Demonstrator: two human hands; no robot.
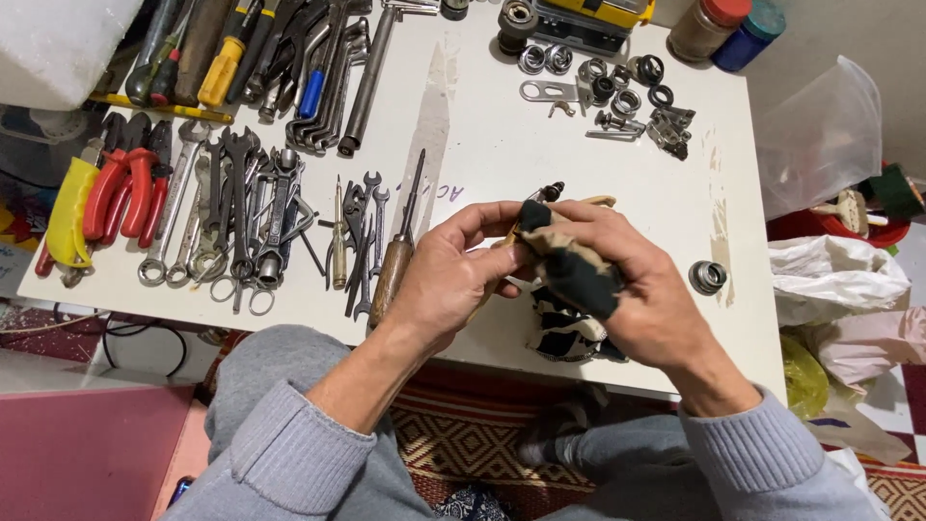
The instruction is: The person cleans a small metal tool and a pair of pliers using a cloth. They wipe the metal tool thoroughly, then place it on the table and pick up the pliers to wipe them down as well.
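Observation:
My left hand [449, 275] grips the wooden handle of a small tool [550, 193] whose dark metal tip pokes out above my fingers. My right hand [641, 289] presses a dark, patterned cloth [569, 265] around that tool, and the cloth's loose end hangs down below my hands. Both hands meet over the front edge of the white table [502, 145]. Just left of my left hand lies a wooden-handled screwdriver [395, 260].
Rows of wrenches [241, 207] and red-handled pliers [125, 188] lie at the left. Screwdrivers and long wrenches fill the far left. Bearings, rings and small metal parts [617, 87] sit at the far right; one bearing [707, 277] lies near my right hand. Plastic bags crowd the right.

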